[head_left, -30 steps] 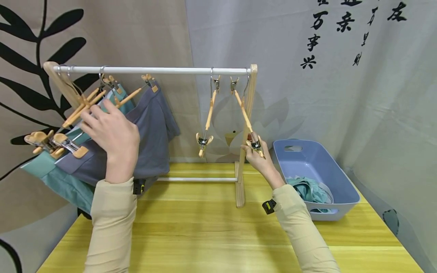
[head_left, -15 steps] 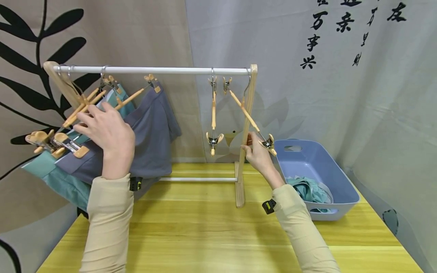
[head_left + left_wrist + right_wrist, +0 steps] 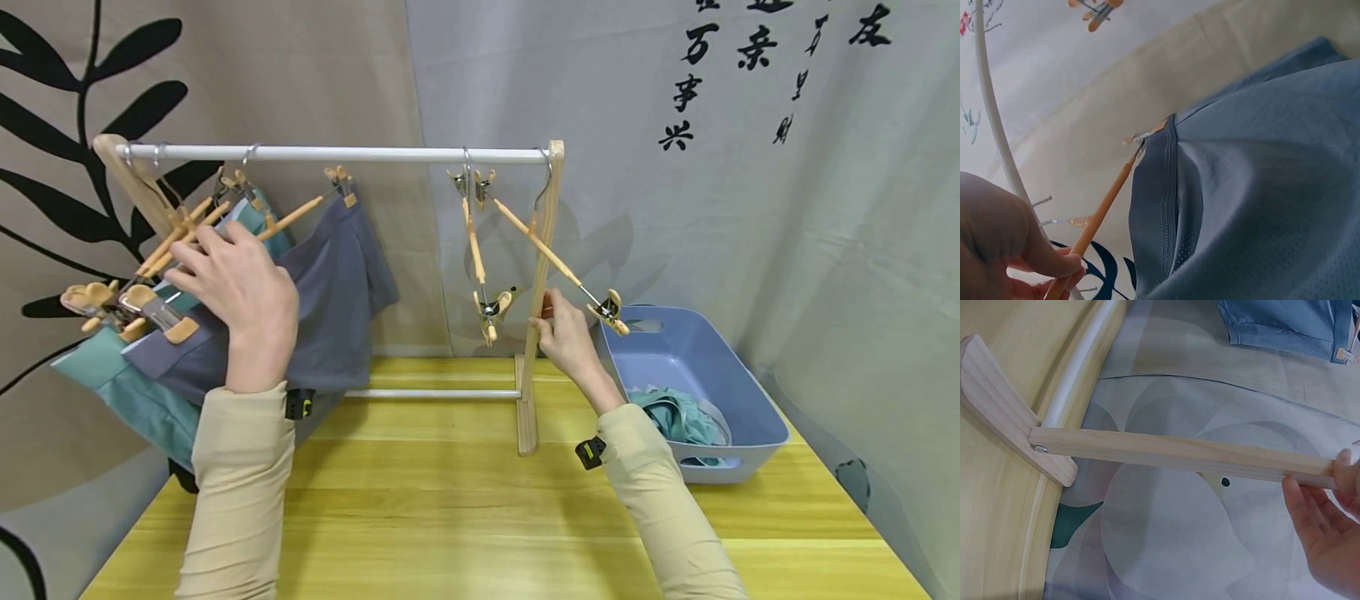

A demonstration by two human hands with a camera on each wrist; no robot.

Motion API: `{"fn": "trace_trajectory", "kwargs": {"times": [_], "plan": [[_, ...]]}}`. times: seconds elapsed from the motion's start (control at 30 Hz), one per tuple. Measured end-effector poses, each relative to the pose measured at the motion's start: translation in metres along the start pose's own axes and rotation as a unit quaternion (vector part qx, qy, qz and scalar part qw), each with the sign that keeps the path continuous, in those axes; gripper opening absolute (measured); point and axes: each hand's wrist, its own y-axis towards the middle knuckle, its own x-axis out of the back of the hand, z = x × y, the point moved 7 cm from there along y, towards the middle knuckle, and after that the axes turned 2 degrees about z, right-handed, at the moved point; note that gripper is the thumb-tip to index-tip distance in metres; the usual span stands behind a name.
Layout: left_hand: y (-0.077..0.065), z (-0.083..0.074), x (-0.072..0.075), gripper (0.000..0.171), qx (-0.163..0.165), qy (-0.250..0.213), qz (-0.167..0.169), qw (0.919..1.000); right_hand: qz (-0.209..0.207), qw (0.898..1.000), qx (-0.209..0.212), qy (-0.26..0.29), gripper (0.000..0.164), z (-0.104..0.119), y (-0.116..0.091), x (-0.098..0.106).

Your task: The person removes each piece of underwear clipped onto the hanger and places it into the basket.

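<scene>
My left hand pinches the wooden bar of a clip hanger between thumb and fingers. Blue-grey shorts hang from that hanger's clips. Beside it, at the left end of the rail, other hangers carry teal garments, partly hidden behind the hand and shorts. My right hand grips the rack's right wooden post, thumb on one side and fingers on the other. Close to that hand hang two bare clip hangers, both turned at an angle.
A blue plastic basket with a crumpled teal cloth inside stands on the right of the wooden table. The rack's lower bar runs above the tabletop. A printed curtain hangs behind.
The held hanger's hook has slid slightly right along the rail, and my left hand has shifted a little left. The two bare hangers have rotated, their near ends swinging right. My right hand stays by the post.
</scene>
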Motion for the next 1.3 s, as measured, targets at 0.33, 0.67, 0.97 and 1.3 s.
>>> {"fn": "trace_trajectory", "kwargs": {"times": [0.33, 0.67, 0.97, 1.3], "plan": [[-0.005, -0.008, 0.009, 0.04, -0.029, -0.027, -0.065, 0.9971, -0.005, 1.0, 0.005, -0.002, 0.024, 0.001, 0.001, 0.001], [-0.014, -0.014, 0.017, 0.035, -0.063, -0.046, -0.125, 0.9891, -0.01, 1.0, 0.003, 0.003, 0.025, 0.0, 0.001, 0.001], [-0.025, -0.019, 0.022, 0.032, -0.087, -0.061, -0.156, 0.982, -0.008, 1.0, 0.002, 0.0, 0.025, 0.0, 0.001, 0.001], [-0.039, -0.022, 0.019, 0.032, -0.108, -0.063, -0.163, 0.9786, -0.016, 1.0, 0.005, -0.015, 0.028, 0.001, 0.0, 0.002]]}}
